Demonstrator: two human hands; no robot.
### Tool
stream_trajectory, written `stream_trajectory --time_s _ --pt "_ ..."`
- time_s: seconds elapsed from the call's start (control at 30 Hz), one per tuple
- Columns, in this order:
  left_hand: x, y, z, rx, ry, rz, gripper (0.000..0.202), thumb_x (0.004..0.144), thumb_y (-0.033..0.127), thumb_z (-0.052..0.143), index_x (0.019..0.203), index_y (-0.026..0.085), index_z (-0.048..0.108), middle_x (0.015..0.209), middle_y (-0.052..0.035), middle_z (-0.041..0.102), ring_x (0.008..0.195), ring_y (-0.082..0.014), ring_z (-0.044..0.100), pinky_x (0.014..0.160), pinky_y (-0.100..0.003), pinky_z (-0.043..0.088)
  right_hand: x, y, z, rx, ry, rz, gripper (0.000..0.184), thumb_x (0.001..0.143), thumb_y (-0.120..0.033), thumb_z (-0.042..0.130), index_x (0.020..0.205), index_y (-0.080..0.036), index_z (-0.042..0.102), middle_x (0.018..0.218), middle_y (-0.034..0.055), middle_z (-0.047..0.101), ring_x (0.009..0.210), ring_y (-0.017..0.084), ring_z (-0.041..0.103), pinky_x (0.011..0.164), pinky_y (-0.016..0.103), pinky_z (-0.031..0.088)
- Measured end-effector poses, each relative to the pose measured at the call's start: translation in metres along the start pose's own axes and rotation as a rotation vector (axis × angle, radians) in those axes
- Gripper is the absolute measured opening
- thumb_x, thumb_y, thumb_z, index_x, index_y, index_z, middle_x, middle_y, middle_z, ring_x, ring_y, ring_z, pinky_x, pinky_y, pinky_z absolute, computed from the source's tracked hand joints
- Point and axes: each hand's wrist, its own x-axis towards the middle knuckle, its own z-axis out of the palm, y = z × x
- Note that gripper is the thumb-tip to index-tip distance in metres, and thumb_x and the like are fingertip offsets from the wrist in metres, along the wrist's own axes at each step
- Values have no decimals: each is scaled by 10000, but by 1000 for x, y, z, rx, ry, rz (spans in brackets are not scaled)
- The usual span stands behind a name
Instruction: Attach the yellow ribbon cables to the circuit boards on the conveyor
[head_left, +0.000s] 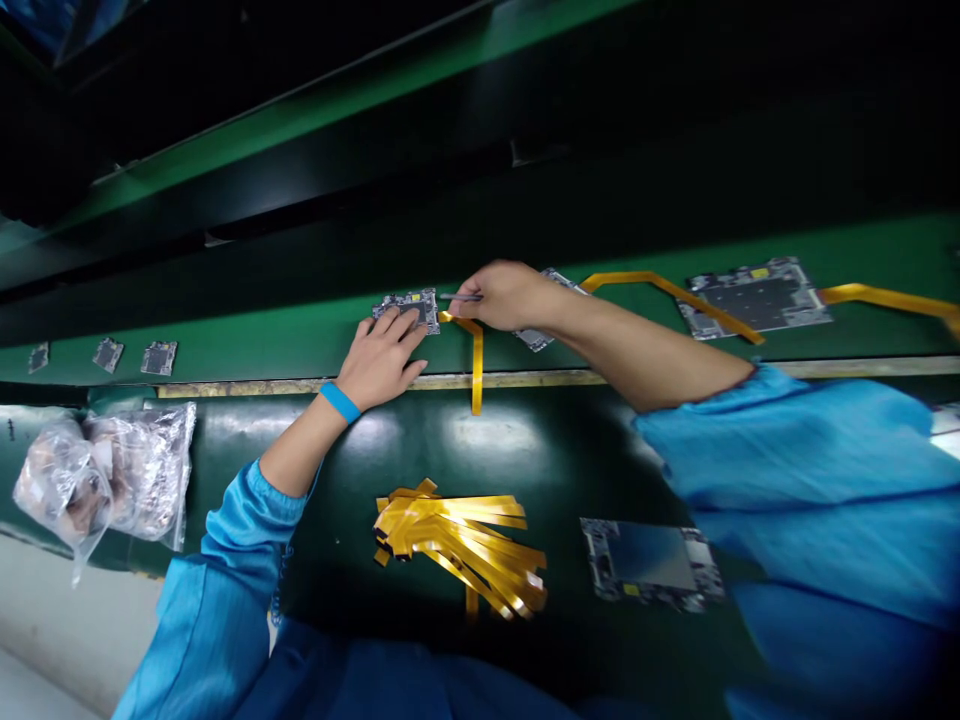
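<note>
My left hand [382, 355] lies with its fingers spread on a circuit board [421, 303] on the green belt. A blue band circles that wrist. My right hand [499, 293] pinches a thin grey tool, apparently tweezers [459, 296], whose tip points at the board's right edge. Just below this tip, an orange flex cable [478, 362] starts at the board's edge, bends, and hangs down over the belt's border. My right fingers are close to the cable; whether they touch it I cannot tell. Behind my right wrist, another circuit board [536, 338] is partly hidden.
A larger board [757, 297] with orange cables sits to the right on the belt. Several small boards [159, 357] lie far left. On the near surface are a pile of flex cables [457, 530], a single board [651, 562] and clear plastic bags [142, 470].
</note>
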Motion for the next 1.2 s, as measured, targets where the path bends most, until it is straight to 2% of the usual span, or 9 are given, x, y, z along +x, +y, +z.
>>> stream_trajectory --time_s 0.17,0.43,0.57,0.63,0.7,0.77,0.87,0.97,1.2 --pt "0 6 0 8 -39 71 590 1101 407 582 1635 157 567 1746 -162 500 1603 -401 457 1236 -556 402 -5 -4 -4 -42 -11 37 190 925 -286 760 742 -257 804 672 6 719 648 178 622 590 301 421" --pt "7 15 -1 87 -91 146 587 1138 468 512 1632 158 582 1773 -151 461 1619 -433 427 1222 -604 405 -7 10 -2 -121 -4 -1 209 950 -395 711 916 -260 867 766 24 782 727 197 686 608 287 448" --pt "12 21 -5 121 -96 154 561 1134 445 517 1604 153 609 1756 -172 482 1584 -440 456 1157 -600 449 -18 17 -2 -128 66 -39 279 975 -477 689 1041 -272 866 950 49 835 874 242 737 688 308 482" --pt "15 24 -9 131 -119 161 558 1137 424 514 1614 146 596 1757 -173 480 1579 -440 457 1167 -607 440 -25 18 -3 -175 126 -71 363 1029 -531 606 1097 -281 859 1082 72 838 942 272 743 724 335 482" --pt "17 27 -12 135 -140 169 562 1142 407 506 1632 139 574 1762 -173 473 1577 -438 454 1190 -618 422 -29 18 -4 -216 162 -114 430 1081 -514 499 1103 -274 855 1224 95 816 998 292 743 751 361 478" --pt "19 29 -13 136 -146 171 563 1144 400 505 1638 136 566 1763 -176 469 1574 -437 453 1199 -625 413 -31 19 -3 -220 164 -164 417 1087 -448 472 1101 -270 849 1289 98 795 1027 292 740 763 367 476" --pt "22 31 -12 136 -139 173 556 1140 401 514 1630 145 576 1751 -182 485 1564 -442 457 1186 -630 420 -28 22 1 -206 174 -201 310 1037 -394 548 1098 -290 834 1190 61 815 982 267 734 741 348 475" --pt "26 32 -10 133 -145 182 554 1145 400 498 1631 144 573 1746 -184 490 1554 -447 458 1178 -641 420 -24 28 3 -206 180 -174 253 1006 -401 600 1073 -305 824 1100 39 826 940 258 727 731 344 477" --pt "34 34 -11 136 -130 228 543 1145 394 464 1594 123 605 1728 -190 511 1518 -441 473 1138 -636 447 -29 27 -4 -261 111 -92 288 1033 -395 567 1137 -293 815 1207 69 809 1013 294 735 814 380 500"
